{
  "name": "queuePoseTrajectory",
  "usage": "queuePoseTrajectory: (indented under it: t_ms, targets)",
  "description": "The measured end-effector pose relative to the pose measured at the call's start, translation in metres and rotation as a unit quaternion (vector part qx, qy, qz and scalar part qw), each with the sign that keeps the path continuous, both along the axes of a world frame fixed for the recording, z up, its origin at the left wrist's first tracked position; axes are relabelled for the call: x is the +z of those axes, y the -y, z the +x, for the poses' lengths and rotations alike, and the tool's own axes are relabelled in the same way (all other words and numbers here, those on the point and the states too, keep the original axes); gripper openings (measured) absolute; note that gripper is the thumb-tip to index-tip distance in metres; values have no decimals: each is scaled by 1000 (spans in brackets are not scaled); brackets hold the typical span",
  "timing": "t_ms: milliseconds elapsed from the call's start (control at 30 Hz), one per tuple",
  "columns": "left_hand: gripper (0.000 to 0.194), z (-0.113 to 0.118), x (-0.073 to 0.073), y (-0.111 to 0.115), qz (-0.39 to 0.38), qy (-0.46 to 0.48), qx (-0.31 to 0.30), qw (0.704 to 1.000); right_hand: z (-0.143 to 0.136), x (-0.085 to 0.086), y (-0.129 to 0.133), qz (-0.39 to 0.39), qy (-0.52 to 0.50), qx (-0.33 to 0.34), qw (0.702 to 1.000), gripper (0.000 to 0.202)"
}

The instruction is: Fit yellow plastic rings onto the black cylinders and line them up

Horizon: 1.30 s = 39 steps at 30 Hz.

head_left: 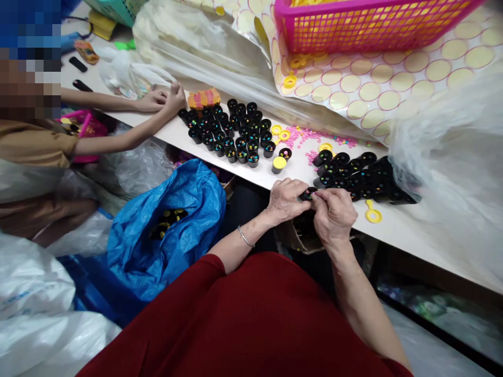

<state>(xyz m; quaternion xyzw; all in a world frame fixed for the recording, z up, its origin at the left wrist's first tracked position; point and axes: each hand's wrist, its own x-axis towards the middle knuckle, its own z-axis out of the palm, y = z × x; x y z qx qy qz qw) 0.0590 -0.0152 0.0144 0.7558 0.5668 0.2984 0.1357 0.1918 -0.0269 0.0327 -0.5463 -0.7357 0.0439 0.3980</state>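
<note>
My left hand (286,200) is closed around a small black cup (308,194) at the front edge of the table. My right hand (335,213) meets it there, thumb and fingers pinched together at the cup's rim. Whatever sits between those fingertips is too small to make out. To the right of my hands stands a group of black cups (346,170) with coloured bits inside. A larger group of black cups (223,128) is at the left, also holding coloured bits. Near it stands a cup with a yellow lid (279,165). Pink beads (302,136) lie scattered behind.
Yellow ring-shaped pieces (373,212) lie on the table (424,235). A pink basket (377,29) of yellow pieces stands at the back. Clear plastic (463,131) drapes over the right side. A co-worker's hands (167,99) rest at the left, above a blue sack (176,193).
</note>
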Motion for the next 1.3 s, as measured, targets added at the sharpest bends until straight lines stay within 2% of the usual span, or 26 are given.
queuePoseTrajectory:
  t_ms: [267,433,533,633,767,867,967,1067,1133,1200,1300]
  targets:
    - [18,-2,-1,0,-7,0,-14,1000,-4,17,-7,-55,72,19,996,14]
    - [15,-2,-2,0,-11,-7,-19,1000,-12,30,-14,-70,203,37,976,19]
    - [13,-1,-3,0,-15,-3,-14,1000,-11,33,-18,-84,237,69,965,20]
    - [15,0,-3,0,-14,10,-10,1000,-5,31,-17,-85,177,87,977,20]
    - [17,0,-3,0,-7,19,-2,1000,0,25,-6,-84,19,76,993,14]
    - [17,0,-3,0,-1,22,2,1000,8,21,6,-51,-37,12,998,12]
    - [15,0,-2,0,-1,28,1,1000,30,10,15,-3,-42,-128,991,14]
    - [15,1,0,-1,-2,38,12,999,64,-6,17,-3,-19,-240,970,26]
    - [14,1,0,-2,1,41,23,999,81,-13,17,-12,6,-275,961,36]
    - [13,2,-1,-2,5,42,28,999,86,-12,16,-1,20,-291,956,42]
    - [14,2,-3,-2,11,39,26,999,65,3,17,22,-6,-258,966,35]
